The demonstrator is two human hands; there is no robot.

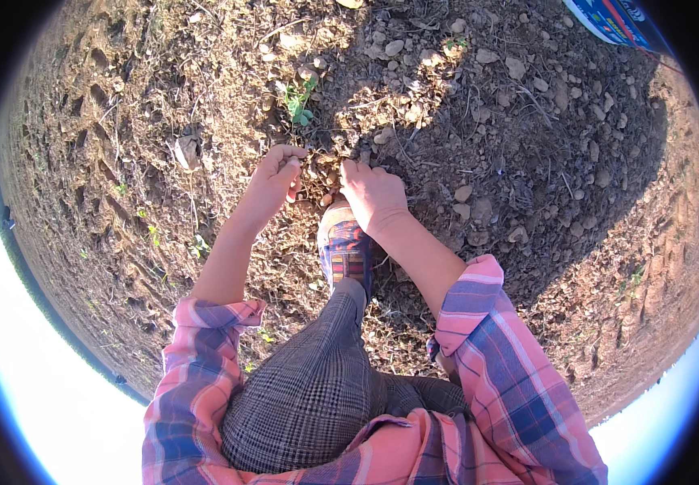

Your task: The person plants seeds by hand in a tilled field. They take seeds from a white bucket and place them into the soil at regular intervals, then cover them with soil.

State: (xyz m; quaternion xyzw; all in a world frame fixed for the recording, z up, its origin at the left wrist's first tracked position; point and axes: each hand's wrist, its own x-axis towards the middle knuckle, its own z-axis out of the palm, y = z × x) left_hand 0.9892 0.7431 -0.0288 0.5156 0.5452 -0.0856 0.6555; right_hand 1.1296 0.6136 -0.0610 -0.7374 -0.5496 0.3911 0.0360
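Observation:
My left hand [278, 174] is just above the dry ground, its fingers curled. Something small and greyish may be pinched at its fingertips, but it is too small to make out. Just to the right, my right hand [376, 193] reaches down, palm under, with its fingertips in dry plant litter [323, 173]. Whatever those fingers touch is hidden beneath them. Between both hands, beside the toe of my shoe [345, 242], lies a small brown lump [326, 199]. A green seedling [298, 103] grows just beyond my left hand.
Stones and soil clods [463, 194] are scattered through the shadowed soil on the right. A blue and white printed container [613, 24] stands at the top right edge. A pale dry leaf or husk [187, 151] lies left of my left hand.

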